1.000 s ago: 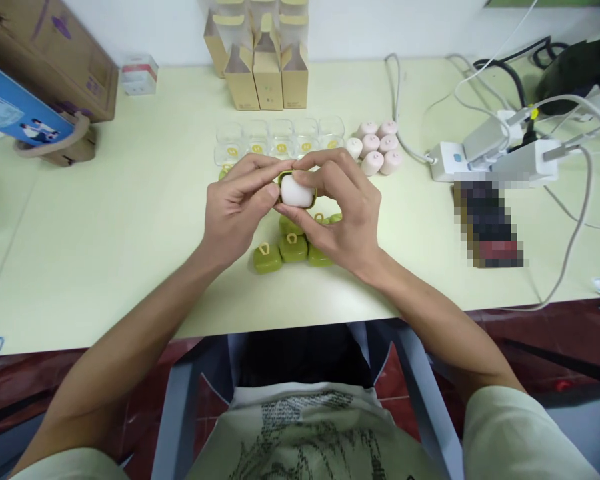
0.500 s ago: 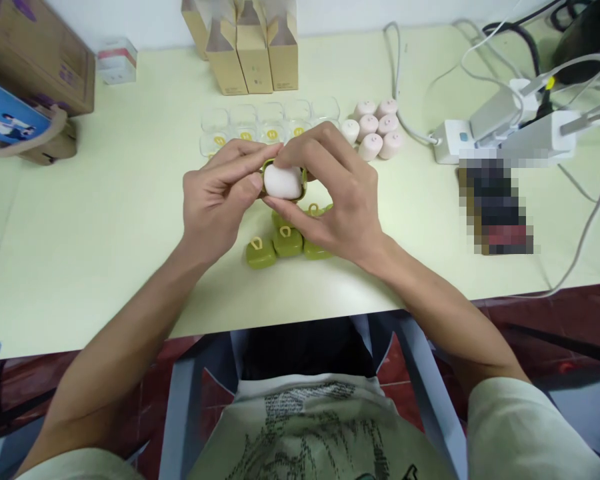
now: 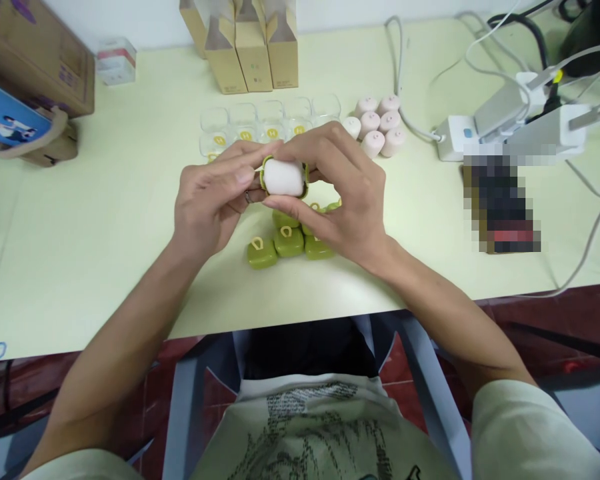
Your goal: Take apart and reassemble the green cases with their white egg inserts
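A small olive-green case (image 3: 306,191) is held up over the desk, its open side facing me. Inside sits a smooth white rounded piece (image 3: 284,178) that fills most of it. My right hand (image 3: 347,193) grips the case from the right, with the thumb below and the curled fingers above. From the left, my left hand (image 3: 210,193) holds its edge; the fingers reach behind it and the thumb lies just left of it. Below my hands, several green cases (image 3: 289,241) with yellow loops stand grouped on the desk, partly hidden by my right hand.
Clear plastic trays (image 3: 271,113) with yellow stickers lie behind my hands, beside several pale pink rounded pieces (image 3: 373,142). Open cardboard boxes (image 3: 253,60) stand against the wall. To the right are white chargers (image 3: 457,138), cables and a blurred dark object (image 3: 503,207).
My left thumb has drawn back a little from the white piece and the left hand has shifted slightly left. The right hand still grips the case.
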Demonstrator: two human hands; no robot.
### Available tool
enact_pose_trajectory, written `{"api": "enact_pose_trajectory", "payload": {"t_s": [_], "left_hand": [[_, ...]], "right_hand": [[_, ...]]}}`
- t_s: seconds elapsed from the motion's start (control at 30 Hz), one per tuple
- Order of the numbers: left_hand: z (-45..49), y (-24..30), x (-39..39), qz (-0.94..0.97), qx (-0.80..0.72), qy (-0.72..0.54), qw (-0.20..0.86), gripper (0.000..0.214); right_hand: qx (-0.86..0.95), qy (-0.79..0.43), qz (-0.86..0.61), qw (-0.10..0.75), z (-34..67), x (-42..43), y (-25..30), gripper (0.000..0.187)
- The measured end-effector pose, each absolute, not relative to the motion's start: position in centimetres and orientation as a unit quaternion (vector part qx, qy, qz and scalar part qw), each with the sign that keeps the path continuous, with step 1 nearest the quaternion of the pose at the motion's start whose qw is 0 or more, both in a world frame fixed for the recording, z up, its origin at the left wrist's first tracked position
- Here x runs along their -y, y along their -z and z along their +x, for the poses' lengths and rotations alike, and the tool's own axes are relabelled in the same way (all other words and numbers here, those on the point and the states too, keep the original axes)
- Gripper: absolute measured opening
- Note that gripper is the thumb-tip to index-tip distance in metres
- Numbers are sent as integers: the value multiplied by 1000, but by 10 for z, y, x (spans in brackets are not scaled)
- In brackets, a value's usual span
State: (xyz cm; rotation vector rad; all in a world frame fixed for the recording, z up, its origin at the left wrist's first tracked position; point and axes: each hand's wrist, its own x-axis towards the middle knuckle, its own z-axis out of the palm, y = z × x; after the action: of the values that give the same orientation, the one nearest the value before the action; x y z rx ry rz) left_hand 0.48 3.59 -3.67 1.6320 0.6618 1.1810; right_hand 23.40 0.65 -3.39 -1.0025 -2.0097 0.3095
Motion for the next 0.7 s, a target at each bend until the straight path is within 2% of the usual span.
{"api": "enact_pose_trajectory", "payload": {"t_s": [0.1, 0.2, 0.33, 0.43, 0.47, 0.53, 0.57, 0.63, 0.67, 0.7], "left_hand": [[7, 41, -35, 682, -293, -491, 457, 52], [9, 48, -37, 706, -268, -505, 418, 50], [12, 43, -33, 764, -278, -524, 253, 43], [12, 32, -26, 785, -269, -542, 129, 20], [12, 29, -24, 786, -257, -551, 115, 20], [11, 27, -22, 783, -243, -558, 131, 16], [11, 27, -20, 781, -238, -556, 157, 20], [12, 30, -17, 772, -250, -540, 223, 53], [11, 32, -16, 760, -263, -538, 250, 59], [10, 33, -15, 743, -281, -544, 270, 54]], "right_hand": [[809, -130, -387, 423, 238, -8, 32, 47], [814, -143, -377, 418, 241, -7, 31, 48], [782, -156, -380, 468, 243, -7, 37, 49], [733, -159, -407, 521, 247, -12, 43, 56], [722, -158, -413, 533, 249, -15, 44, 57], [711, -159, -413, 546, 252, -21, 47, 59], [711, -161, -408, 549, 253, -23, 48, 59], [717, -165, -395, 550, 253, -26, 50, 59], [720, -163, -390, 550, 254, -27, 51, 59], [722, -159, -387, 551, 254, -28, 51, 58]]}}
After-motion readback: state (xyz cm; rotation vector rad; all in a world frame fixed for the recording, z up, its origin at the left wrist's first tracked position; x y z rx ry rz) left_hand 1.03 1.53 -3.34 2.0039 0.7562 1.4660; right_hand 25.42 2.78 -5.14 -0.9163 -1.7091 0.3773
